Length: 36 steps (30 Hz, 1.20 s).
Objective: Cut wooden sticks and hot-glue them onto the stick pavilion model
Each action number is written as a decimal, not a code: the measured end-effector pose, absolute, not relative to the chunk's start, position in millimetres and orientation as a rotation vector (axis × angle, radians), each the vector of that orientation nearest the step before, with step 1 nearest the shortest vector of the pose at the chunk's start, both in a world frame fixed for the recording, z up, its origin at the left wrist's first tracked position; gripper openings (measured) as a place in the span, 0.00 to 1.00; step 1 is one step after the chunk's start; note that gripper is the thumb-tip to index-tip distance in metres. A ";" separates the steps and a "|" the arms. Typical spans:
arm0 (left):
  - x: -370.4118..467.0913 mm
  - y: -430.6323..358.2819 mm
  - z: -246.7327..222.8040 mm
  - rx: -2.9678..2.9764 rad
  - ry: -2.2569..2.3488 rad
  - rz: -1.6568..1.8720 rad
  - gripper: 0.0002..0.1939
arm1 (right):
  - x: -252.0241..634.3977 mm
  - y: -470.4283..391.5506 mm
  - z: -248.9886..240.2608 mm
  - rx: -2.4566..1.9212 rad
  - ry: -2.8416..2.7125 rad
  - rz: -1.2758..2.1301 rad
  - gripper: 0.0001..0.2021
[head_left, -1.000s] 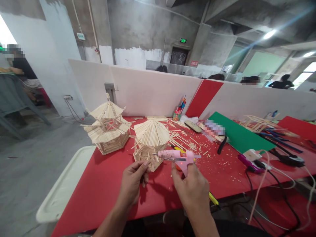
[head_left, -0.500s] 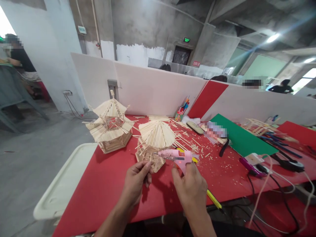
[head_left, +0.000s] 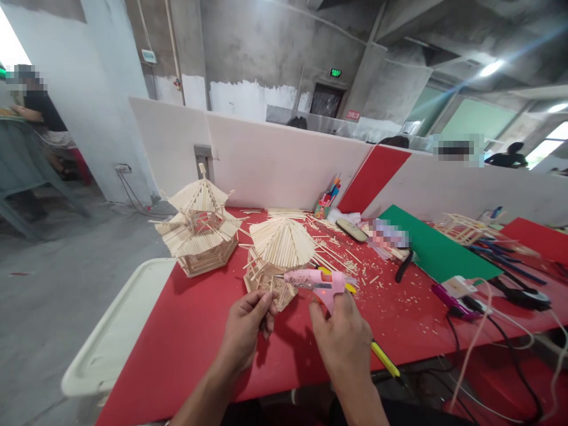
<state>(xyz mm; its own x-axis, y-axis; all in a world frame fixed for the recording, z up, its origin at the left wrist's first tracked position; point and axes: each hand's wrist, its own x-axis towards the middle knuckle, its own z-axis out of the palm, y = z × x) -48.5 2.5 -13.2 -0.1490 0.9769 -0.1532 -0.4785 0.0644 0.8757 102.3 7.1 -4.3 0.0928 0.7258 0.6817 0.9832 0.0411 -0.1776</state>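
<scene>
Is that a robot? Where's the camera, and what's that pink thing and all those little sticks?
No robot here, just a person's two bare hands. Every picture comes from one camera on their head, looking forward and down. The right hand holds a pink glue gun; the left hand pinches what looks like a thin stick. On the red table stand two little stick buildings with pointed roofs. Around them lie loose sticks, and farther right is a green board.

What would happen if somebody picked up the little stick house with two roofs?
The two-roofed stick house would probably feel light, since it is thin sticks with open gaps. Its jutting roof sticks might snap if squeezed. It likely wouldn't tip easily, because its base looks wide.
</scene>
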 end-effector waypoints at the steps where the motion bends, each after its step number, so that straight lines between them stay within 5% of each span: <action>1: -48.5 2.5 -13.3 0.669 1.013 1.449 0.16 | 102.4 7.2 -4.4 -1.745 -1.687 -0.518 0.16; 36: -45.1 17.0 -12.7 0.621 1.020 1.502 0.16 | 98.2 10.9 -7.1 -1.753 -1.776 -0.609 0.11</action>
